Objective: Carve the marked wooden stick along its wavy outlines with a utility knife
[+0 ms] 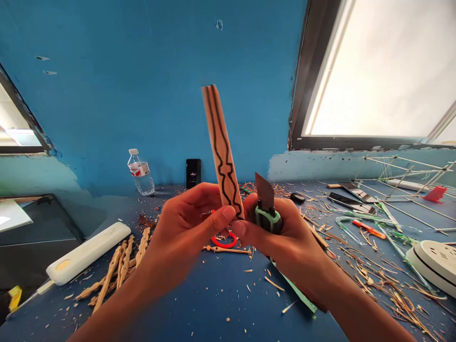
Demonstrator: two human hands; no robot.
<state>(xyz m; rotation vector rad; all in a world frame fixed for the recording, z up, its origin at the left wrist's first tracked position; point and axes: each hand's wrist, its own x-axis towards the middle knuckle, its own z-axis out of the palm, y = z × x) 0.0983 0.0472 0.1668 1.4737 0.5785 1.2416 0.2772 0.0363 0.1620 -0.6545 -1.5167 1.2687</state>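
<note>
A flat wooden strip with wavy black lines drawn along it stands nearly upright in front of me, leaning a little left at the top. My left hand pinches its lower end between thumb and fingers. My right hand also touches that lower end with thumb and fingertip. In the same right hand sits a knife with a broad, angled blade pointing up and a green-wrapped handle. Behind the hands, red-handled scissors lie partly hidden, beside a thin carved stick.
Several carved sticks are piled at left by a white power strip. A water bottle and a phone stand near the wall. Wood shavings, an orange pen, a stick frame and a round white device occupy the right.
</note>
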